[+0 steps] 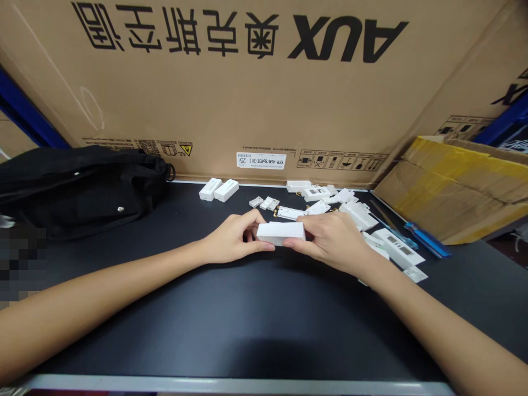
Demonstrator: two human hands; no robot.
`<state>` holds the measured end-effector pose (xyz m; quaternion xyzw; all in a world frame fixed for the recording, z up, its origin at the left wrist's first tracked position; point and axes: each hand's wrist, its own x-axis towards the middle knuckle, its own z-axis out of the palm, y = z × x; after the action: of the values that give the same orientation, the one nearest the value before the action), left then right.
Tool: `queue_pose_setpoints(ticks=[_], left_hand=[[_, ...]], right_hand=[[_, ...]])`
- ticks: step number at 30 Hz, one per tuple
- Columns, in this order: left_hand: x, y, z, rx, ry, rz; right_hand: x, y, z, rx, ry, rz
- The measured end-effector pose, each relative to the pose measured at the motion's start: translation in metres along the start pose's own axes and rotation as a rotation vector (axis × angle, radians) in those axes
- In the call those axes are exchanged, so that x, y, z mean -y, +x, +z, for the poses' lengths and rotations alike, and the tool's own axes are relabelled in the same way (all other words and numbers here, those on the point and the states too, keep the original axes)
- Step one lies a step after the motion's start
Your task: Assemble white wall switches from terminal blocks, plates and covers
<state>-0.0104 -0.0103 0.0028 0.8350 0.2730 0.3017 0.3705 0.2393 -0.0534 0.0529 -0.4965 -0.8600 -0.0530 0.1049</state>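
Note:
Between both hands, over the middle of the dark table, is a small white plastic case (280,232). My left hand (233,237) grips its left end, thumb along the near side. My right hand (336,239) pinches the right end the same way. Just beyond the case lie a flat white cover (291,213) and small white plastic pieces (269,203). More white housing parts (358,213) are scattered behind and beside my right hand, among them a long piece with dark windows (398,247).
Two closed white cases (226,190) stand at the back of the black table (231,324). A blue-handled tool (428,240) lies at the right, near a taped cardboard box (457,190). A black bag (82,190) sits at the left. A large AUX carton (247,99) walls off the back.

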Motion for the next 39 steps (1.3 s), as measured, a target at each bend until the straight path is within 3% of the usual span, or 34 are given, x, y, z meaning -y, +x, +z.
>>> queue_pose_setpoints(ticks=[13, 23, 30, 32, 36, 39], left_hand=[[-0.001, -0.001, 0.0, 0.021, 0.009, -0.008], [-0.002, 0.0, 0.0, 0.019, 0.035, -0.004], [-0.001, 0.001, 0.002, 0.05, 0.068, 0.042], [-0.001, 0.001, 0.001, 0.065, 0.09, 0.073], [0.001, 0.0, 0.001, 0.063, 0.119, 0.11], [0.002, -0.001, 0.002, 0.073, 0.122, 0.14]], right_hand=[[0.0, -0.001, 0.001, 0.002, -0.016, -0.029], [0.003, 0.001, -0.008, 0.169, 0.072, 0.008], [-0.014, -0.002, -0.015, 0.337, 0.1, -0.052], [-0.021, -0.004, -0.021, 0.324, 0.082, -0.015], [-0.037, -0.006, -0.029, 0.181, -0.042, 0.061], [-0.041, -0.006, -0.028, 0.189, -0.094, 0.077]])
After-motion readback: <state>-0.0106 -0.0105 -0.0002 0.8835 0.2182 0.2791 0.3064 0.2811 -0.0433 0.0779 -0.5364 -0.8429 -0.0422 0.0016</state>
